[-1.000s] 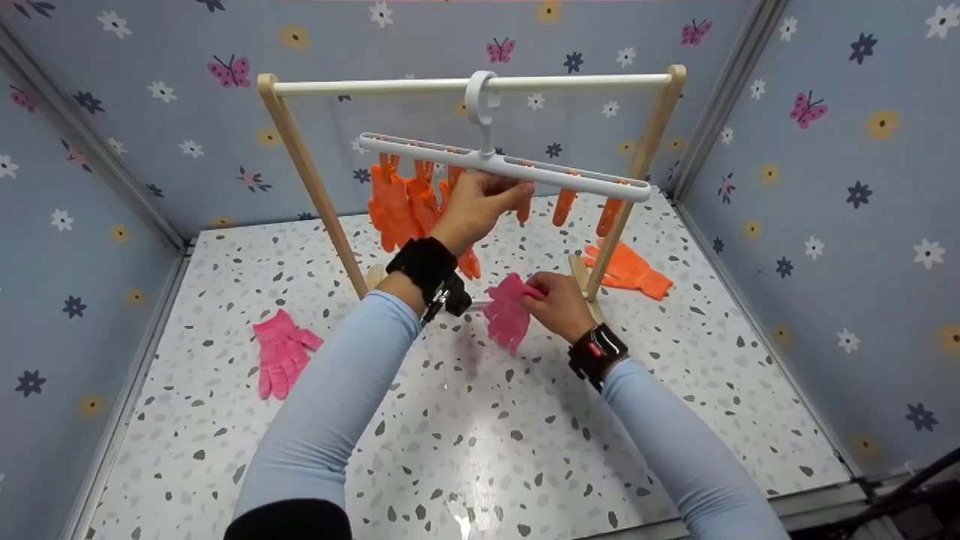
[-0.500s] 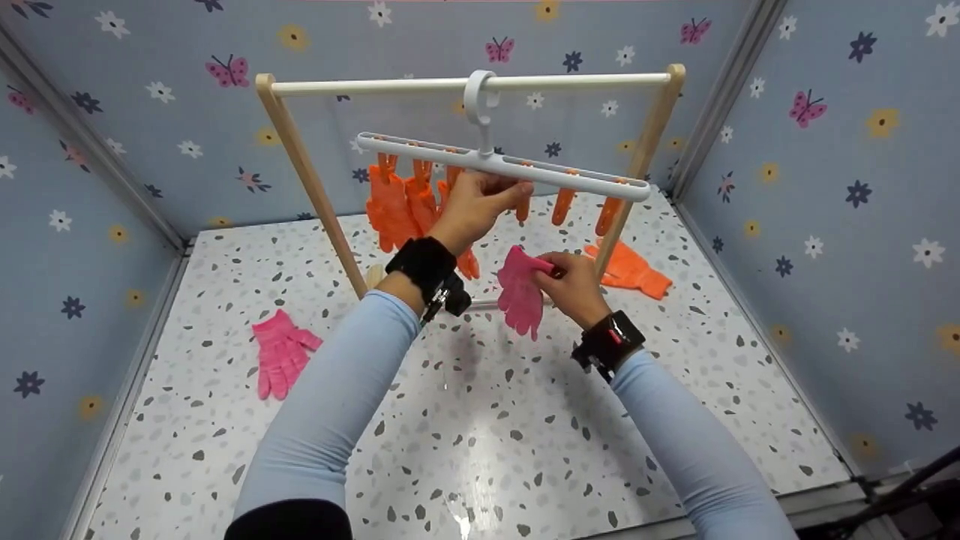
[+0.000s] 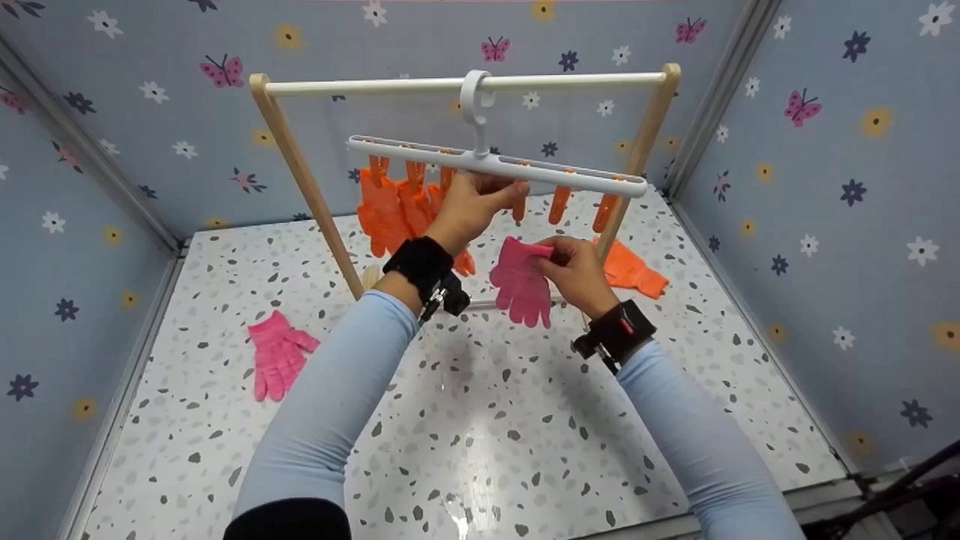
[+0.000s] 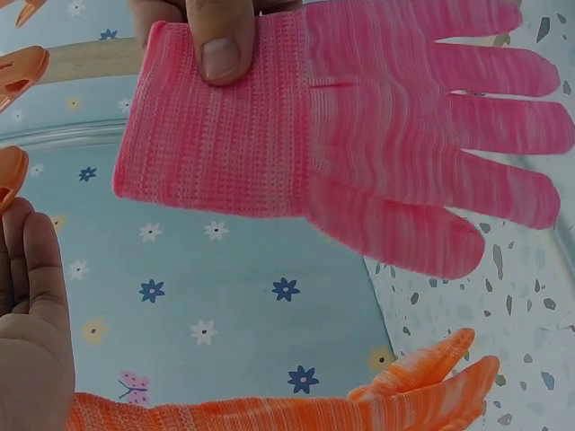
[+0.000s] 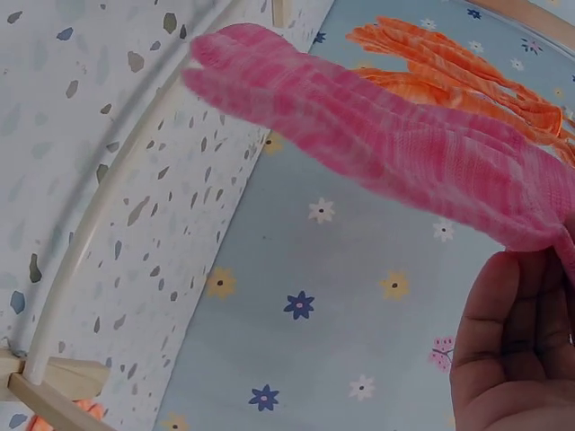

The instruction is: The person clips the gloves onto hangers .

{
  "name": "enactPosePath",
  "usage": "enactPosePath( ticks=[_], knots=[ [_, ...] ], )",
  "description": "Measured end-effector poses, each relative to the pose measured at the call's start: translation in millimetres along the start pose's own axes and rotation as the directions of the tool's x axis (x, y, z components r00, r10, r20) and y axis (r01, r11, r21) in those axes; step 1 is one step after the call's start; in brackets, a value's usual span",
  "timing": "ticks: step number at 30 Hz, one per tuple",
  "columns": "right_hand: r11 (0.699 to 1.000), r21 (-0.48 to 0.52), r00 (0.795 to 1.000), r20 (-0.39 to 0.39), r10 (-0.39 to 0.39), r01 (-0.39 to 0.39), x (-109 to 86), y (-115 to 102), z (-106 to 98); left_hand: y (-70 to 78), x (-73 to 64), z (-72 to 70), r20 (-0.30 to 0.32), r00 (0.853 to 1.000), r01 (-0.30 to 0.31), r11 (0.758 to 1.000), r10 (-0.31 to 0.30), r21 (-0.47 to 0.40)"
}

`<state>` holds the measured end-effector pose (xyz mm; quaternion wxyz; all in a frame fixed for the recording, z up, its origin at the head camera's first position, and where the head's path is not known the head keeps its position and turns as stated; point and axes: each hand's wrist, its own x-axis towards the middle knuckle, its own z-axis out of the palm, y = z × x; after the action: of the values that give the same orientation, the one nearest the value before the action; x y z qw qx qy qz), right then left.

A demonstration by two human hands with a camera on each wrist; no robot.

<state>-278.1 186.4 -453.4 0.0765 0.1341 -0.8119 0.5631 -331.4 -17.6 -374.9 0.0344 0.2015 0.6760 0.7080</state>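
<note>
A light grey hanger (image 3: 481,162) with orange clips hangs tilted, its right end lower. My left hand (image 3: 472,206) is under its middle, thumb and fingers pinching an orange clip (image 3: 519,202). My right hand (image 3: 576,271) pinches the cuff of a pink knit glove (image 3: 521,281), thumb in front, just below the hanger's right half. The glove's fingers (image 4: 512,126) spread away from the cuff in the left wrist view. Orange gloves (image 3: 381,214) hang from the clips on the left, partly hidden behind my left hand. Two clips (image 3: 559,205) farther right hold nothing.
The hanger hooks over the white rail (image 3: 360,87) of a wooden stand (image 3: 307,184). A second pink glove (image 3: 276,356) lies on the speckled tabletop at left. An orange glove (image 3: 636,271) lies behind the stand's right leg. Patterned panels (image 3: 847,247) enclose the sides and back.
My right hand has risen and moved right with the pink glove, which now faces more broadly toward the head camera. The left hand has stayed at the clip.
</note>
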Motion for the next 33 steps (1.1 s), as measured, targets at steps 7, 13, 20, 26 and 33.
enactPosePath(
  ticks=[7, 13, 20, 26, 33],
  knots=[
    [0.998, 0.057, 1.000, -0.018, 0.024, -0.023, 2.9, -4.5, -3.2, 0.6, 1.0, 0.7, 0.005, 1.000, -0.014, 1.000, 0.014, -0.014],
    [0.991, 0.115, 0.998, -0.026, 0.065, -0.062, 6.0, -9.3, -5.5, 0.6, 1.5, 2.1, 0.002, 1.000, -0.010, 0.999, 0.010, -0.040],
    [0.990, 0.118, 0.997, -0.026, 0.078, -0.074, 8.5, -13.6, -8.3, -0.7, 2.3, 2.7, -0.001, 1.000, -0.012, 0.994, 0.012, -0.109],
    [0.986, 0.156, 0.997, -0.040, 0.064, -0.057, 8.7, -16.8, -8.3, -2.7, 3.7, 2.6, 0.013, 0.999, -0.042, 0.982, 0.045, -0.186],
    [0.984, 0.165, 0.995, -0.070, 0.073, -0.061, 7.4, -24.4, -7.8, -3.4, 5.5, 4.2, 0.009, 0.999, -0.050, 0.972, 0.053, -0.229]
  ],
)
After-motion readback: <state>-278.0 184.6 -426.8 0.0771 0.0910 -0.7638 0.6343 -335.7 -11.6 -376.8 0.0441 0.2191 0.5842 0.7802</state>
